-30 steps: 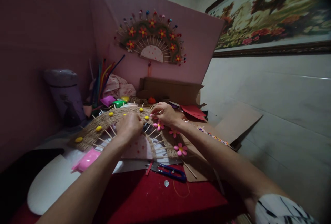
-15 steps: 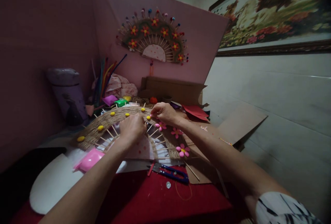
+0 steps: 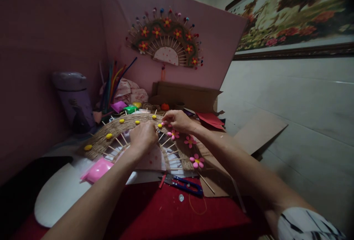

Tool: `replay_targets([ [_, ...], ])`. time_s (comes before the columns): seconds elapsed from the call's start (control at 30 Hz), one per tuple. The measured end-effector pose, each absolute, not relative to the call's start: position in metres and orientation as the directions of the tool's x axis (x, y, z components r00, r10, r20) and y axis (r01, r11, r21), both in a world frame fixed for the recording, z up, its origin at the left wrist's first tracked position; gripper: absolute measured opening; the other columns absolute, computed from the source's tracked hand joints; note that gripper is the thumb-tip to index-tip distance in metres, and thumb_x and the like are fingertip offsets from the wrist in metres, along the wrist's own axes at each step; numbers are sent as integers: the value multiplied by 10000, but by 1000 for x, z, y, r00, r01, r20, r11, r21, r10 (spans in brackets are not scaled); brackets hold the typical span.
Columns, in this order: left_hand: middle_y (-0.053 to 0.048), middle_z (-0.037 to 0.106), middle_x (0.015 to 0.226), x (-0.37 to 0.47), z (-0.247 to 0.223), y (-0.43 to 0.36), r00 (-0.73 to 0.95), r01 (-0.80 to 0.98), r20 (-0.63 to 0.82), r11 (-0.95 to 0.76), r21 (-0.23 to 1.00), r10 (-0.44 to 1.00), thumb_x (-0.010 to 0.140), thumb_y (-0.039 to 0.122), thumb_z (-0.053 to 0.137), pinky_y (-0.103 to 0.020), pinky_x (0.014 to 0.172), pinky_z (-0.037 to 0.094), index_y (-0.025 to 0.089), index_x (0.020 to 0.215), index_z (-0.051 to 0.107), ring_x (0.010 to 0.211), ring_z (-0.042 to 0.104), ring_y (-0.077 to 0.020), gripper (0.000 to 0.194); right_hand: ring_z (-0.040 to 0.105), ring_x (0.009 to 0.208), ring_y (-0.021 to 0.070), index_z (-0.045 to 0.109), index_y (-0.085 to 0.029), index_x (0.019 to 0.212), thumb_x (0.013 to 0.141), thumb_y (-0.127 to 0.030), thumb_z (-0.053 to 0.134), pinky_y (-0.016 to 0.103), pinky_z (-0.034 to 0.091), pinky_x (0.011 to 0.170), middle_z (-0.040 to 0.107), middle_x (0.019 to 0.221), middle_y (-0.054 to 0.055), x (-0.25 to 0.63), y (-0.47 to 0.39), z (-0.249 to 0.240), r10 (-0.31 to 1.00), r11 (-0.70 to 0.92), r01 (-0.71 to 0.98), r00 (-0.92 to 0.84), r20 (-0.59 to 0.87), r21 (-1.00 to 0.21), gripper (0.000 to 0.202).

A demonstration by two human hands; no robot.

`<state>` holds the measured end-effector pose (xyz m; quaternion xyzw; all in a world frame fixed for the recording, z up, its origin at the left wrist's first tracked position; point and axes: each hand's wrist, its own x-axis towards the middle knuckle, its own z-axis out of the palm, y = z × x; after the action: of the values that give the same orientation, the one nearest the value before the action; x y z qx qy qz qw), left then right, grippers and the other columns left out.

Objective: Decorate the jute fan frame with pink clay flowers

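Observation:
A fan of twine woven over sticks (image 3: 102, 142) lies on the table, with yellow ovals (image 3: 108, 136) along its arc and pink flowers (image 3: 197, 161) on its right side. My left hand (image 3: 143, 135) is closed over the fan's middle; whatever it holds is hidden. Close to its right, my right hand (image 3: 177, 120) pinches at the fan beside a yellow oval (image 3: 160, 126), where a small pink piece (image 3: 163, 123) shows at the fingertips. A pink spotted piece (image 3: 152, 158) forms the fan's lower centre, partly behind my left forearm.
Blue-handled snips (image 3: 185, 185) lie before the fan on red cloth (image 3: 155, 210). A pink packet (image 3: 96, 170) and white disc (image 3: 55, 195) are at left. Behind stand a purple bottle (image 3: 74, 103) and cardboard (image 3: 185, 96). A finished-looking fan (image 3: 166, 42) hangs above.
The whole view has shifted slightly, placing things a little further right. Both hands keep nearly the same places on the fan, and the pink piece shows slightly more at my right fingertips.

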<state>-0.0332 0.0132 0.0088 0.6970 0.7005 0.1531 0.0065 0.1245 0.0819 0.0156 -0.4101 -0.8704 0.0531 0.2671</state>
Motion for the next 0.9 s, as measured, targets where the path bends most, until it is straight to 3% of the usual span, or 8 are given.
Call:
replay_targets([
  [0.1,-162,723,890,-33,9,13,-25,972,202,-24,234,979,785,360,526,-383,672,492,208,847,744,888,666,-332,272,555,856,163,742,-198,872,720,-31,617,286,429,768,678,890,40,133,78,16,688,678,707,-513,512,-202,258],
  [0.23,-173,720,903,-32,10,12,-33,970,194,-16,244,980,786,326,521,-391,672,492,198,864,744,895,664,-340,269,474,1002,216,757,-243,824,726,-59,614,381,387,891,654,997,46,137,70,14,643,678,730,-532,551,-86,253],
  [0.47,-166,721,927,-31,10,12,-34,975,184,-8,223,982,788,343,510,-375,694,495,201,902,741,915,664,-324,293,405,1126,259,762,-264,867,726,-213,706,422,353,911,618,1139,69,132,58,9,652,669,743,-574,496,-18,160],
  [0.9,-175,719,903,-33,7,12,-13,977,209,-33,212,978,808,306,488,-365,686,492,190,931,737,889,670,-308,301,409,1137,249,737,-287,933,734,-205,717,407,330,916,623,1120,48,131,57,-1,601,701,713,-609,518,24,216],
])
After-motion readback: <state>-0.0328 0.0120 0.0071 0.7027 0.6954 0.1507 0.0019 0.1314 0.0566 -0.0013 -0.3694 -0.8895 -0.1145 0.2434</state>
